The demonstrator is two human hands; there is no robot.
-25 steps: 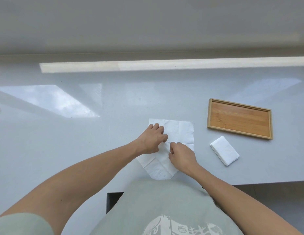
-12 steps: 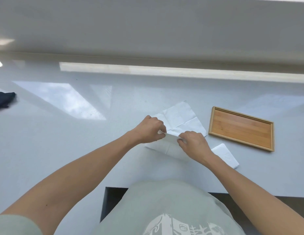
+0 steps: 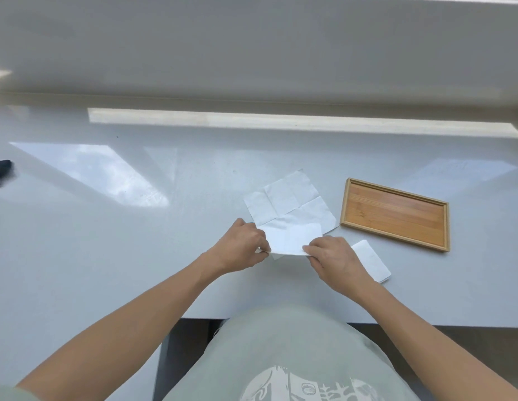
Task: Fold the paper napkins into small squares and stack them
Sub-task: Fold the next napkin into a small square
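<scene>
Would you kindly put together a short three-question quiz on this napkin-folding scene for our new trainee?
1. True or false: the wooden tray holds a folded napkin.
2. Which hands grip the open napkin? A) left only B) right only C) both
3. Fill in: the folded napkin lies on the table, partly hidden by the ____ hand.

Key: 1 false, it is bare. 2 C: left hand and right hand pinch its near edge. 3 right.

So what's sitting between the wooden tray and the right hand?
Head view: the small folded napkin lies there, partly hidden by the right hand, apart from the wooden tray; bare table fills the rest.
</scene>
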